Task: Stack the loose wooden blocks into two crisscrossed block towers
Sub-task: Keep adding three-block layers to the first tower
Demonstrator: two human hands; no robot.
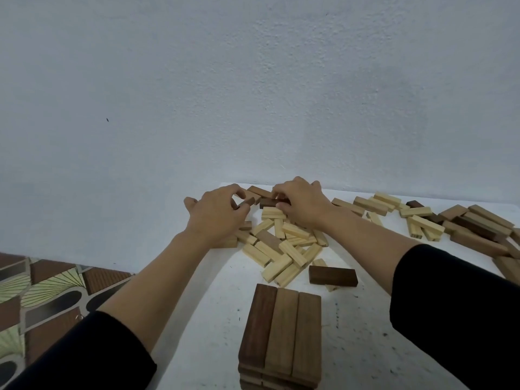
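Observation:
A low tower of brown blocks [281,336] stands at the near edge of the white table [213,319], its top layer three blocks side by side. Beyond it lies a heap of pale loose blocks [281,249], with one dark block [333,276] lying apart. At the far edge of the heap my left hand [216,212] pinches a small brown block [247,202] between thumb and fingers. My right hand [302,205] grips a dark brown block [268,202] right beside it.
More loose blocks, pale [388,206] and brown [478,223], are strewn along the table's far right. A pale wall [253,94] rises directly behind the table. A patterned floor [42,299] shows to the left, past the table's left edge.

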